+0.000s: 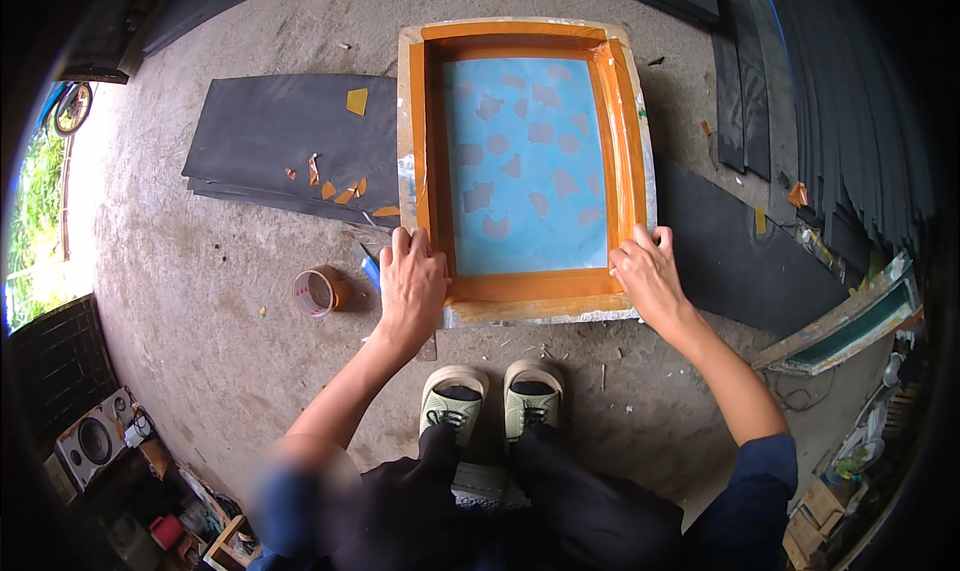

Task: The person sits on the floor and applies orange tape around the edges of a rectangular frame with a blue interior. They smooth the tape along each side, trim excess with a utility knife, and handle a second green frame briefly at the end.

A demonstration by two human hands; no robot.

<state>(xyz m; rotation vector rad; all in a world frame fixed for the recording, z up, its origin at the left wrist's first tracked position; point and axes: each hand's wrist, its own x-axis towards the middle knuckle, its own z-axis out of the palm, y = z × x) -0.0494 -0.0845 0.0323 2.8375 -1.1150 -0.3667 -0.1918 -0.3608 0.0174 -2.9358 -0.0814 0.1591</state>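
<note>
A wooden screen printing frame [530, 311] lies in front of me, its inner edges lined with orange-brown tape. Its mesh [520, 206] is light blue with several greyish shapes scattered over it. My left hand [412, 281] grips the frame's left side close to the near corner, fingers curled over the rim. On the opposite side my right hand [648, 271] holds the right rim near its corner, also with bent fingers. A blue-handled tool [370, 269] lies partly hidden just left of my left hand.
Dark flat sheets [290, 136] extend left of the frame, with orange tape scraps on them. A brown plastic cup [322, 291] stands on the concrete floor. More dark sheets [745, 256] lie at right, beside another framed screen [850, 321]. A speaker [95, 439] sits at lower left.
</note>
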